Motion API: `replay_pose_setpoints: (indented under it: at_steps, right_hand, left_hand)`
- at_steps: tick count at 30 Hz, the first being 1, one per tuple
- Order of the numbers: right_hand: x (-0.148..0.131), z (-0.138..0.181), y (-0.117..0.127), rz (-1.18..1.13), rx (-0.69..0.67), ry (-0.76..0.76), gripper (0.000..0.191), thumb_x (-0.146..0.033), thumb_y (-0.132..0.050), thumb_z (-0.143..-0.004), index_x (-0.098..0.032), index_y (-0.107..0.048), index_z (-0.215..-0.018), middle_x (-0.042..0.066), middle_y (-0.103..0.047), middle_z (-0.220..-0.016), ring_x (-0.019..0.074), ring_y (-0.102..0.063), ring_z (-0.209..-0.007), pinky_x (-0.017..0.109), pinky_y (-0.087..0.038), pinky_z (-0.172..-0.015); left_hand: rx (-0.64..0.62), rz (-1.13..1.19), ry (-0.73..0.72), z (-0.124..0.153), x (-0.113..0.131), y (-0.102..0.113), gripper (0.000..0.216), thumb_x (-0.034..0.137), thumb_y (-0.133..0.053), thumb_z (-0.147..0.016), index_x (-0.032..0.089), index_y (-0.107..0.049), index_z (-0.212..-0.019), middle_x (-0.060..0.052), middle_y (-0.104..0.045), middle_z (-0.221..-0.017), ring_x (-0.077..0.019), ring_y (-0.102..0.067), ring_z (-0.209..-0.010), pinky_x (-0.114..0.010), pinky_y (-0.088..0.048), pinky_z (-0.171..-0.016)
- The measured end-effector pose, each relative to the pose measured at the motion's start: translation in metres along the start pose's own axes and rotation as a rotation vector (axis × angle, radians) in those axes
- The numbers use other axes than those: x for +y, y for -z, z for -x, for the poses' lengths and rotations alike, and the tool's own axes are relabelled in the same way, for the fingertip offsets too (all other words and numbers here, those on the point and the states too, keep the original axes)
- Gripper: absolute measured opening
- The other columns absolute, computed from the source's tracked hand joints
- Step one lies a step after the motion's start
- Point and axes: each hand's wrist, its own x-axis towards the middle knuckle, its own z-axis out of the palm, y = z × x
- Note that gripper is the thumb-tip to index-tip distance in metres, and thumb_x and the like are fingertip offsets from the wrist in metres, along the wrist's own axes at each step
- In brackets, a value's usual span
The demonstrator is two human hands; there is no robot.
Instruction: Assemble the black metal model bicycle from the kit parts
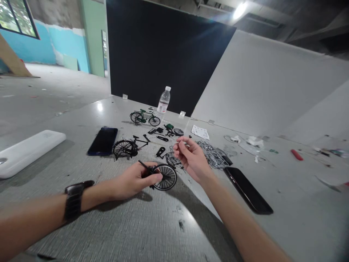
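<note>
My left hand is closed on a small black model bicycle wheel with a fork, holding it just above the table. The thumb lies across the spokes. To the right and a little farther off, my right hand pinches with thumb and fingertips; whatever is between them is too small to name. Behind the left hand stands a black model bicycle frame with its rear wheel on and no front wheel. Loose black parts and another wheel lie beyond the hands.
Farther back stand a finished green model bicycle and a water bottle. A phone and a white oblong device lie left. On the right are grey parts sprues, a black tray, paper and a red-handled tool.
</note>
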Motion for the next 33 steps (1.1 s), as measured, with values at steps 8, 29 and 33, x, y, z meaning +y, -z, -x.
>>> replay_pose_setpoints:
  at_steps: [8, 29, 33]
  right_hand:
    - [0.001, -0.002, -0.003, 0.15, 0.022, 0.065, 0.023, -0.04, -0.079, -0.084, -0.023, -0.079, -0.1, 0.003, -0.076, -0.09, 0.0126, -0.071, -0.079, 0.026, -0.06, -0.08]
    - [-0.013, 0.011, -0.015, 1.285, 0.094, 0.951, 0.013, -0.018, -0.066, -0.094, -0.024, -0.077, -0.092, 0.01, -0.067, -0.103, 0.0267, -0.058, -0.099, 0.045, -0.049, -0.084]
    - [-0.011, 0.015, -0.02, 1.182, -0.135, 0.888, 0.007, -0.017, -0.065, -0.096, -0.021, -0.071, -0.094, 0.004, -0.073, -0.088, 0.0216, -0.063, -0.09, 0.039, -0.049, -0.083]
  left_hand:
    - [0.215, 0.147, 0.1, -0.006, -0.011, 0.003, 0.031, 0.048, -0.055, -0.096, 0.019, -0.053, -0.084, 0.009, -0.035, -0.058, -0.0082, -0.027, -0.048, -0.02, -0.025, -0.042]
    - [0.317, 0.259, 0.106, -0.011, -0.023, 0.008, 0.035, 0.052, -0.059, -0.094, 0.022, -0.046, -0.082, 0.01, -0.028, -0.06, -0.0072, -0.023, -0.045, -0.02, -0.018, -0.041]
    - [0.387, 0.176, 0.05, -0.013, -0.025, 0.009, 0.036, 0.053, -0.059, -0.094, 0.021, -0.047, -0.079, 0.009, -0.03, -0.062, -0.0077, -0.025, -0.048, -0.019, -0.023, -0.043]
